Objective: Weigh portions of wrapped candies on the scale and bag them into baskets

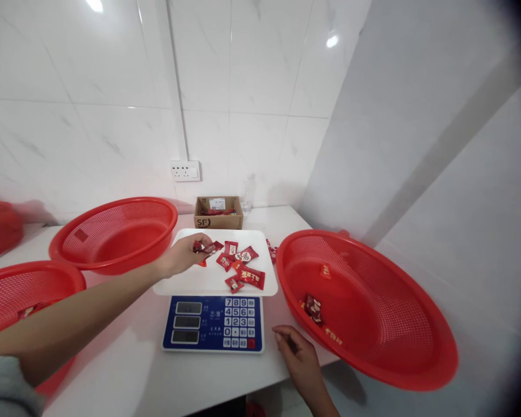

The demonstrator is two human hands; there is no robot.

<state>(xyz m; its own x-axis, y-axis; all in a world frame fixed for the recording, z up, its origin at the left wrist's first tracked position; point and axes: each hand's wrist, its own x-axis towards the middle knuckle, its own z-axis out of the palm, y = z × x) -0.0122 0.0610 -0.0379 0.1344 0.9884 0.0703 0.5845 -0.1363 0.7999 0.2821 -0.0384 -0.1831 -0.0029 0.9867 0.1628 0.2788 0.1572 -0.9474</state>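
My left hand (190, 253) is closed on small red candy packets (212, 248) above the left part of the scale's white pan (178, 284). Several red wrapped candies (249, 277) lie loosely on the middle and right of that pan. Below it, the scale's blue keypad panel (215, 324) faces me, its displays too dim to read. My right hand (301, 359) hovers near the table's front edge, between the scale and the right red basket (399, 313). Its fingers are curled, thumb and forefinger tips close together, with nothing visible in them. A few candies (313, 308) sit inside that basket.
Red mesh baskets stand on the left: one behind (113, 231), one nearer (30, 284) partly behind my forearm, and another red container (0, 229) at the edge. A cardboard box (219, 221) with packets and a clear bottle (247, 194) are by the wall.
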